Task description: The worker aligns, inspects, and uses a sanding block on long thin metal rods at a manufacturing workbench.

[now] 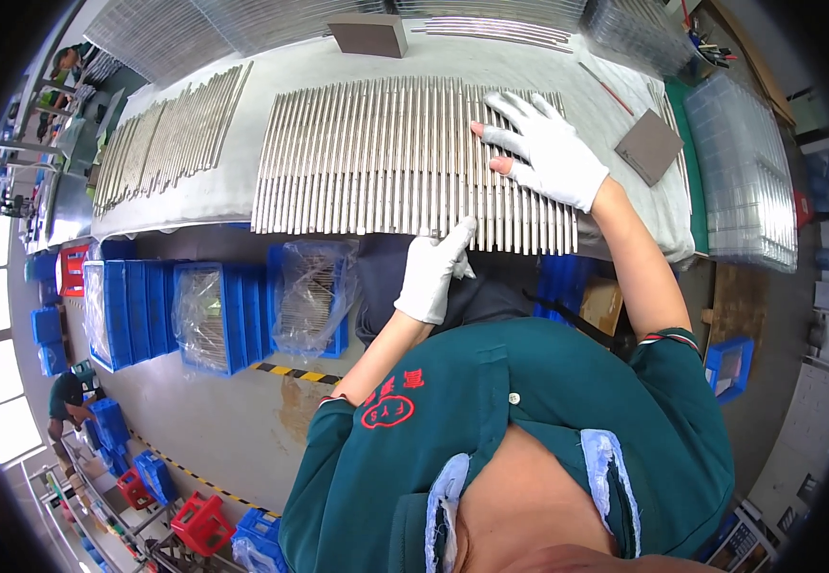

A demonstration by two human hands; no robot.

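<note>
A wide row of slim silvery metal rods [362, 158] lies side by side on the white-covered table, near ends at its front edge. My right hand [553, 153], in a white glove with two bare fingertips, lies flat and spread over the right part of the row. At the near rod ends is my gloved left hand [433, 272], its thumb up against the ends and its other fingers curled below. What those fingers hold, if anything, is hidden.
More rods [171, 134] lie at the table's left. A brown block [368, 35] stands at the back; another brown block [649, 148] sits right beside a thin stick [607, 89]. Clear plastic trays [744, 172] stack at right. Blue crates [214, 315] with plastic-wrapped contents stand below the front edge.
</note>
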